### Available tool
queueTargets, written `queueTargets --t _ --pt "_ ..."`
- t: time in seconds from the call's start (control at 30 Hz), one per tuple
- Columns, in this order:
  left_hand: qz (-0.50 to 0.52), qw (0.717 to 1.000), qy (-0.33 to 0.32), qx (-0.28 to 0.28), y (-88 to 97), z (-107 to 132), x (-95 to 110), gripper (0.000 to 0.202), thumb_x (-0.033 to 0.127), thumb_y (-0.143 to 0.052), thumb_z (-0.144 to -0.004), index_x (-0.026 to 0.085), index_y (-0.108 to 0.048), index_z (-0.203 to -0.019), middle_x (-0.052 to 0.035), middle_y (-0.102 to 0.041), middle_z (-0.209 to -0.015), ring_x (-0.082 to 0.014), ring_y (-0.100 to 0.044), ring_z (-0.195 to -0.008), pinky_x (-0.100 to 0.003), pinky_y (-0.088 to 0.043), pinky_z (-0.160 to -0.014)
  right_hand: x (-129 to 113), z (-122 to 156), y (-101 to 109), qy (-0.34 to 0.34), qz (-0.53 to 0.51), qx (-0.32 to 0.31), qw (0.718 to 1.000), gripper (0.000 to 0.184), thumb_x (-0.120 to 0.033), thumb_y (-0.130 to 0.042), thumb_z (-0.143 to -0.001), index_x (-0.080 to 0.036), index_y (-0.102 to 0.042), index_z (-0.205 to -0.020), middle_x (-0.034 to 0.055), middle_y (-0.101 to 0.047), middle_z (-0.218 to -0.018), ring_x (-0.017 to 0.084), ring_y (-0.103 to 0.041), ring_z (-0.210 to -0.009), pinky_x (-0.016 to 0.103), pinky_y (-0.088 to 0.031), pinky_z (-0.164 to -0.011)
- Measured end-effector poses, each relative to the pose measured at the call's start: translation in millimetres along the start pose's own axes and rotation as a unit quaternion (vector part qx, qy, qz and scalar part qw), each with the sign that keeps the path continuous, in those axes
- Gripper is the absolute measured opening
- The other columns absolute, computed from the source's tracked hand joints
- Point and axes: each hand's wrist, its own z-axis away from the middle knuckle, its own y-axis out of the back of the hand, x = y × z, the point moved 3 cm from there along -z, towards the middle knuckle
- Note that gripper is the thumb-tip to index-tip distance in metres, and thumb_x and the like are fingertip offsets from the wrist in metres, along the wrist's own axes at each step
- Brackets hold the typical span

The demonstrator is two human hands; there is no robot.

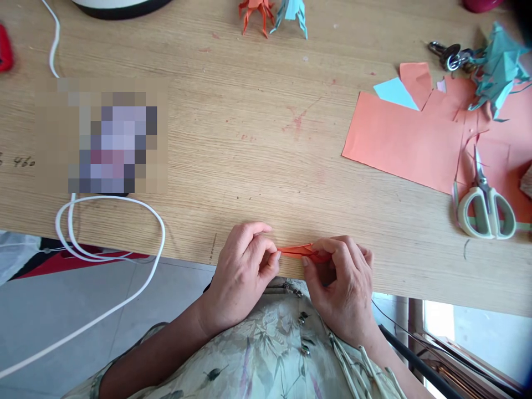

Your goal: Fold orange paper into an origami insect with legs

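A narrow folded piece of orange paper (296, 251) is stretched between my hands at the table's front edge. My left hand (245, 260) pinches its thin left tip between thumb and forefinger. At the wider right end, my right hand (343, 271) grips the paper with thumb and fingers, hiding part of it. Dark slits between the paper's layers show along its length.
Orange sheets (403, 138) and a light blue scrap (395, 93) lie to the right, with scissors (486, 205), keys (451, 56) and a teal folded paper figure (501, 69). Two paper figures, orange (256, 12) and blue (292, 14), stand at the back. A white cable (160, 233) loops at left.
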Motion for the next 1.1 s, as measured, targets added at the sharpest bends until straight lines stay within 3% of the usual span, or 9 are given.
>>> queueTargets --t 0.5,0.6,0.77,0.93,1.1 --pt "0.0 1.0 0.016 0.001 1.0 -2 0 0.017 0.002 -0.059 -0.088 0.018 -0.055 -0.083 -0.0099 -0.061 -0.112 -0.0218 -0.062 -0.107 -0.035 -0.053 -0.092 -1 -2 -1 -0.008 0.009 0.002 1.0 0.013 -0.023 -0.064 -0.092 -0.023 -0.058 -0.103 -0.0008 -0.062 -0.084 0.02 -0.06 -0.077 0.039 -0.035 -0.08" --pt "-0.005 1.0 0.001 0.004 1.6 -2 0 0.014 0.003 -0.06 -0.089 0.017 -0.06 -0.094 -0.0097 -0.062 -0.113 -0.022 -0.061 -0.106 -0.036 -0.053 -0.092 -1 -2 -2 -0.01 0.016 -0.003 1.0 0.014 -0.024 -0.063 -0.092 -0.023 -0.058 -0.106 0.0002 -0.063 -0.086 0.021 -0.061 -0.079 0.04 -0.035 -0.082" --pt "-0.001 0.997 -0.078 -0.016 0.8 3 1 0.036 0.002 -0.057 -0.094 0.015 -0.062 -0.128 -0.0085 -0.07 -0.121 -0.0224 -0.059 -0.105 -0.037 -0.051 -0.095 0 -1 -4 -0.007 0.024 -0.003 1.0 0.017 -0.025 -0.064 -0.093 -0.023 -0.058 -0.108 0.0008 -0.063 -0.087 0.021 -0.061 -0.08 0.04 -0.035 -0.082" --pt "-0.033 0.989 -0.142 -0.024 1.1 11 0 0.036 0.005 -0.057 -0.097 0.012 -0.062 -0.132 -0.0084 -0.072 -0.128 -0.0231 -0.06 -0.108 -0.038 -0.05 -0.092 -2 -1 -3 -0.001 0.025 -0.002 1.0 0.015 -0.024 -0.064 -0.092 -0.023 -0.059 -0.107 0.0007 -0.063 -0.087 0.021 -0.061 -0.08 0.04 -0.034 -0.082" --pt "-0.081 0.982 -0.165 -0.047 0.8 15 -2 0.038 0.011 -0.058 -0.099 0.014 -0.062 -0.136 -0.0071 -0.07 -0.135 -0.0235 -0.059 -0.111 -0.038 -0.048 -0.092 -1 -2 -3 0.005 0.028 -0.007 1.0 0.017 -0.022 -0.064 -0.091 -0.023 -0.059 -0.107 0.0011 -0.063 -0.088 0.022 -0.06 -0.082 0.04 -0.034 -0.083"
